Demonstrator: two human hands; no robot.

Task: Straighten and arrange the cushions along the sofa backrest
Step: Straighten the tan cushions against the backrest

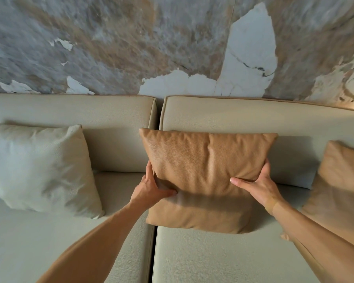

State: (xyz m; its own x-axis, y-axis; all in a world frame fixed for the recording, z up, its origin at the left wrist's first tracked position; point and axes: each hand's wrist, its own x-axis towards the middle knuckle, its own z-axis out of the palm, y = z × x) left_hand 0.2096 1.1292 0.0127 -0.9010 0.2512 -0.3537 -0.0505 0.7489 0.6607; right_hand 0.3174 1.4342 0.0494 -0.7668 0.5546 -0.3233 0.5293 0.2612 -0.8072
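Forearms are reaching in from the near edge toward the tan cushion [204,176], one on each side of it, apparently so it can be squared up and set back against the backrest [253,117]. The left hand [151,186] is gripping the cushion's left edge, thumb dug into the front face and the other fingers wrapped out of sight behind it. The right hand [258,184] is mirroring it on the right edge, thumb stretched flat across the leather, remaining fingers curled round the side. The cushion is standing nearly upright on the seat [223,258], just right of the seam between the two seat sections, its top leaning on the backrest. Left of it and well apart, a pale cushion [41,170] is leaning tilted against the backrest. To its right, near the picture's edge, a second tan cushion [339,190] is propped likewise. Behind the backrest, a marbled wall [151,41] is rising.
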